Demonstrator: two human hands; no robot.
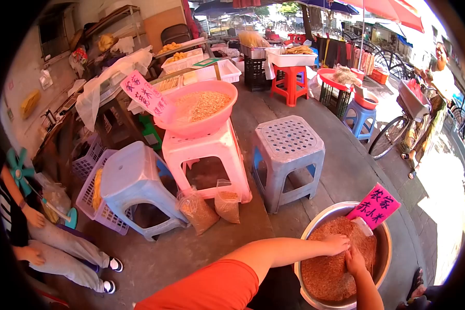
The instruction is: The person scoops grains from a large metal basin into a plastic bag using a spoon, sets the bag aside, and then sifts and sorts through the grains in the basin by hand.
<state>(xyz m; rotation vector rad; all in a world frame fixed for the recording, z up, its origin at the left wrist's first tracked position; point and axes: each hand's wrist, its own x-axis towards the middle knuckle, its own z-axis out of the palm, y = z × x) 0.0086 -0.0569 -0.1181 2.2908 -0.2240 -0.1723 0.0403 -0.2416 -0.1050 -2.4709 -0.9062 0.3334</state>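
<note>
One red sleeve (206, 287) is lying nearest, at six o'clock, with the bare left forearm slanting out of it. Between four and five, the left hand (337, 244) is pointing toward three o'clock and the right hand (356, 261) toward eleven, their fingers resting close together on reddish-brown grain (320, 271); whether either is clamping any of it, I cannot tell. The grain is filling a round metal basin (384, 253), its heap stretching slightly longer from twelve to six. At the basin's one o'clock, a pink sign (374, 205) with black writing is leaning outward, its long axis pointing between one and two

Farther off, two clear bags (198, 213) are standing at six and seven o'clock, just beside a pink stool (212, 142). A grey stool (281, 157) is standing at three, a blue stool (134, 168) at nine. Toward eleven, a pink basin (191, 129) of paler grain is resting on the pink stool. Beyond, around one, a red stool (289, 93) is bearing a white tub (293, 60)
</note>
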